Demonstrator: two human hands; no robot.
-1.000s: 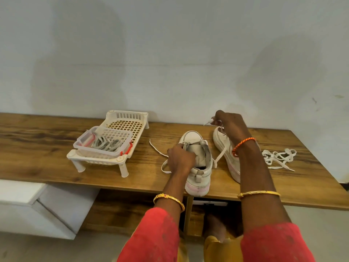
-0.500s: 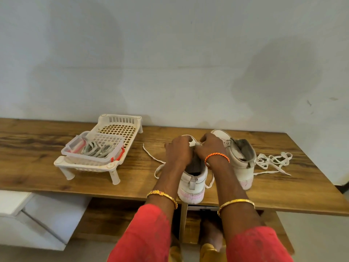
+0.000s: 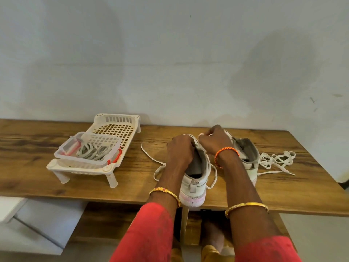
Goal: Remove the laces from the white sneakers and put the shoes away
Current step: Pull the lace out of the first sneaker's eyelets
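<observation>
Wooden table (image 3: 56, 186), both hands (image 3: 180, 150) on laced sneaker (image 3: 196, 178).

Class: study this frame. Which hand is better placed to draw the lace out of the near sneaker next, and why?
Right hand: it pinches the lace at the near sneaker front. The left hand grips the shoe's side, steadying it.

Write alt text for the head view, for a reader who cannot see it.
Both hands, left hand and right hand, work at the lace of the near white sneaker on a wooden table. A second sneaker stands to its right beside a loose lace; to the left, a white rack carries a clear container of coiled laces.
</observation>
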